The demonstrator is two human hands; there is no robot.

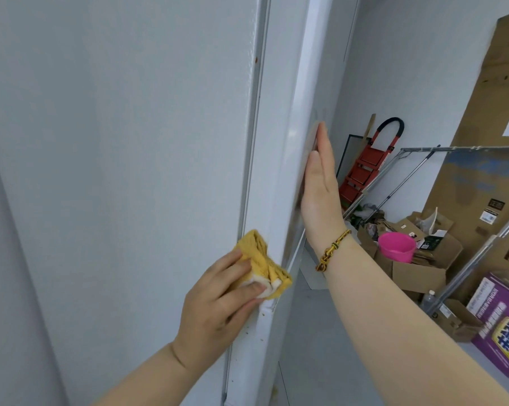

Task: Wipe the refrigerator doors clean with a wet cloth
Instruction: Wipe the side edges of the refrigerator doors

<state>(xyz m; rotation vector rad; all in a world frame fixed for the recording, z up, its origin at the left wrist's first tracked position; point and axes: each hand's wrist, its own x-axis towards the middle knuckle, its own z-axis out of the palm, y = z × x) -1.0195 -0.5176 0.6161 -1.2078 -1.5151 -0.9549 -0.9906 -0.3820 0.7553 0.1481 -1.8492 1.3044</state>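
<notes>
Seemingly mid-wipe: pinching cloth (260, 259) to door edge (297, 127), lower centre, in left hand (218, 303); bracing with right hand (320, 189), fingers pressed together; specks (248, 332) below uncleared.

Left hand (218, 300) presses cloth (265, 266) on refrigerator door (294, 159) edge.

This is a single view from a wide-angle camera worn on the person's head. It faces forward and slightly down, very close to the refrigerator door (300, 142), whose edge runs up the middle of the frame. Both forearms enter from the bottom. The left hand (215, 306) with its cloth (60, 259) and the flat right hand (320, 194) are near the lens. On the right, the view reaches past the door to cardboard boxes (417, 273) well behind.
</notes>
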